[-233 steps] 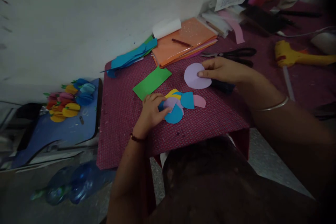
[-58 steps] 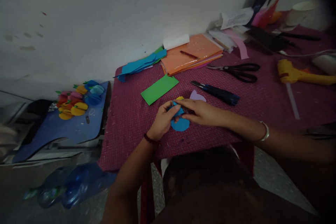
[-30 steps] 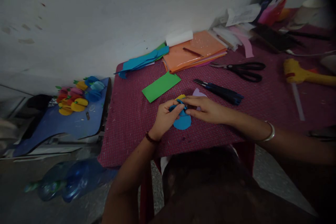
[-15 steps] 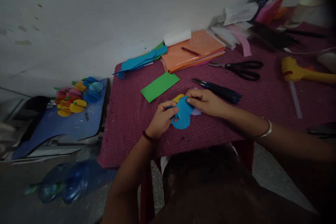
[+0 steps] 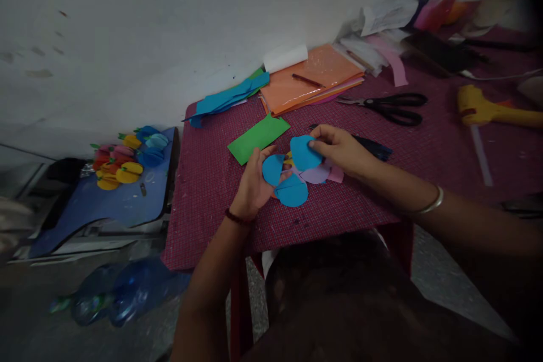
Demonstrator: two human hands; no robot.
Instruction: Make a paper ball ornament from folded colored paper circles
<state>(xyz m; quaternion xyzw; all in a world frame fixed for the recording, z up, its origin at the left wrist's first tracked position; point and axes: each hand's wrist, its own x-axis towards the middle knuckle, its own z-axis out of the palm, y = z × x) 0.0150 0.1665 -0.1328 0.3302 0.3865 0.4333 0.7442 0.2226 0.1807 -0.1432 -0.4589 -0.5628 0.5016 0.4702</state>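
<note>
My right hand (image 5: 339, 150) pinches a round blue paper cutout (image 5: 306, 153) between thumb and fingertips, raised above the table. To its left, my left hand (image 5: 254, 184) supports a smaller-looking blue paper piece (image 5: 272, 169), fingers partly behind it. Another blue cutout (image 5: 292, 190), with a crease across it, lies just below and between the hands. Lilac paper (image 5: 316, 174) and a pink piece (image 5: 336, 174) show under my right hand, with a bit of yellow peeking out. A green paper strip (image 5: 258, 138) lies just beyond my left hand.
Black-handled scissors (image 5: 394, 107), a partly covered utility knife (image 5: 373, 148) and a yellow glue gun (image 5: 479, 107) lie to the right. Orange sheets (image 5: 314, 82) and blue strips (image 5: 229, 96) line the wall. Finished paper shapes (image 5: 123, 161) sit on a blue board (image 5: 114, 203) at left.
The blue cutouts, bunched together between both hands before, are now spread apart. My right hand has lifted one up and away; my left hand has opened out. Lilac and pink pieces show more.
</note>
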